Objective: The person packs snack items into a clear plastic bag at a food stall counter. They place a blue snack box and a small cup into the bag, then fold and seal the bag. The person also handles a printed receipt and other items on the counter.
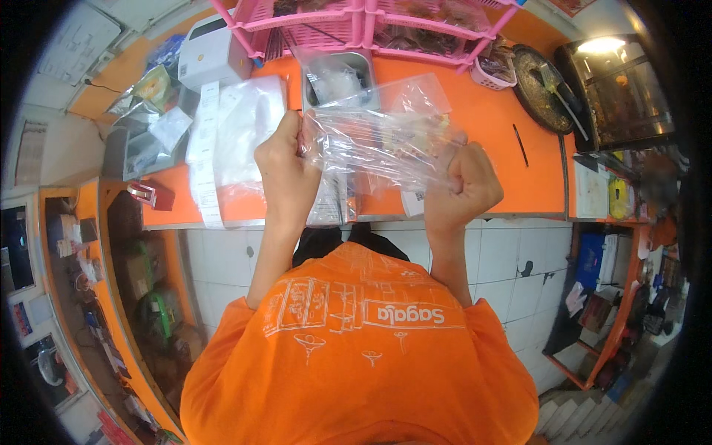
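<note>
A clear plastic bag is stretched taut between my two fists above the orange counter. My left hand grips its left end, close to a stack of clear plastic bags. Its right end is bunched in my right hand. Behind the stretched plastic stands a steel container with clear plastic packets in it. A printed paper strip runs down over the stack from a white label printer.
Pink plastic racks line the back. To the right are a round dark stone mortar or dish, a thin black stick and a lit glass cabinet. A red tape dispenser sits at the left front edge.
</note>
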Tool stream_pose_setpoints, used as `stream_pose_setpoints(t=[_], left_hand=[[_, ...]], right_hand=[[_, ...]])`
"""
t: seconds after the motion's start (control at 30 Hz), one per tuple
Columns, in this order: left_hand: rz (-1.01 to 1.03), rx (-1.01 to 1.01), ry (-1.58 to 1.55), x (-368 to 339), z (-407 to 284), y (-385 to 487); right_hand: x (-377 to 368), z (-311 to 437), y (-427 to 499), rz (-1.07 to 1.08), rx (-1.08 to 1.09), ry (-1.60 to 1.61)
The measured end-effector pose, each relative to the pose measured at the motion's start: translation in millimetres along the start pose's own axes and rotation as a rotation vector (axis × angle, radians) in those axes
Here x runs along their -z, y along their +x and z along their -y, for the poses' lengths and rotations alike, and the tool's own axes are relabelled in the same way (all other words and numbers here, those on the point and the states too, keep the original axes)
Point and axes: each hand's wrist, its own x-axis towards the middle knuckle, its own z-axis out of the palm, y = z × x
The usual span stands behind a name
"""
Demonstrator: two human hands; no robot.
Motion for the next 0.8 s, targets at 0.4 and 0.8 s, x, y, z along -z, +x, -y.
stream_pose_setpoints(t=[0.4,0.8], left_hand=[[0.987,0.733,-1.668,-50,66,-18],[1.028,-0.172,-0.303,-140,31,-59]], right_hand=[[37,-69,-33,0.576,-1.326,1.365],[48,-103,-96,0.619,-0.377,-0.147]])
